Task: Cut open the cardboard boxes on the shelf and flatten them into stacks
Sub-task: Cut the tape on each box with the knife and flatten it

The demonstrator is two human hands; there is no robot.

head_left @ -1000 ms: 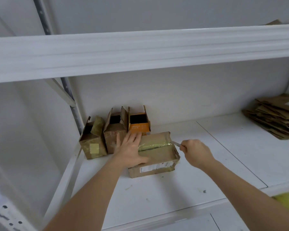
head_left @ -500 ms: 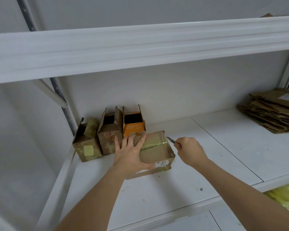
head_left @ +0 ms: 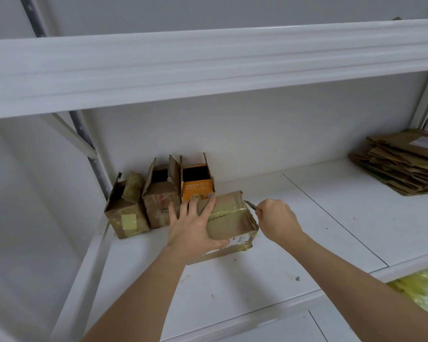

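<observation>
A taped brown cardboard box (head_left: 229, 224) lies on the white shelf (head_left: 269, 272). My left hand (head_left: 195, 224) presses flat on its top left, fingers spread. My right hand (head_left: 278, 219) grips a small metal blade (head_left: 250, 204) whose tip meets the box's right end at the yellowish tape seam. Behind them stand three opened boxes against the wall: a brown one with a yellow label (head_left: 125, 209), a brown one (head_left: 160, 196), and an orange-fronted one (head_left: 195, 180).
A stack of flattened cardboard (head_left: 400, 161) lies at the shelf's far right. The upper shelf beam (head_left: 208, 62) hangs overhead. A grey upright post (head_left: 94, 156) stands at the back left. Yellow plastic (head_left: 415, 287) shows on the level below, at the right.
The view shifted a little; my left hand stays on the box top. My right hand with the blade has stayed at the box's right end, close to the tape seam.
</observation>
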